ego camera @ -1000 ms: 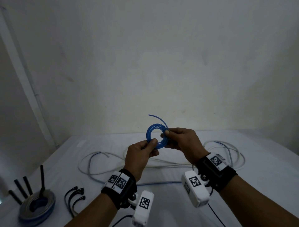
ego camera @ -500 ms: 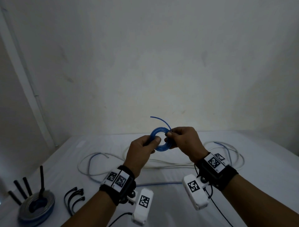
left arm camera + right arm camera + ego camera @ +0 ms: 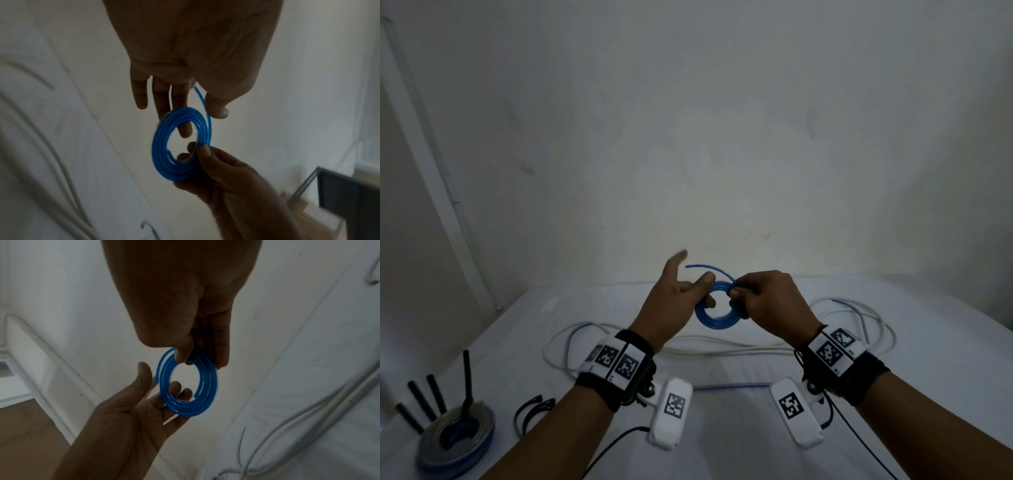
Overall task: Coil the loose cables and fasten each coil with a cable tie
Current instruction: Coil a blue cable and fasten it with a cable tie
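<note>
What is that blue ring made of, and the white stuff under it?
The blue coil looks like thin plastic-coated cable or tubing: smooth, slightly see-through, springy turns. The right hand pinches it. The white cover on the table looks like cloth, matte with soft wrinkles, though I can't be sure.

Bare forearms. Each wrist wears a black strap point(image 3: 616, 380) carrying white tags with black square codes, plus a white camera block point(image 3: 670, 413) with thin black cable.
</note>
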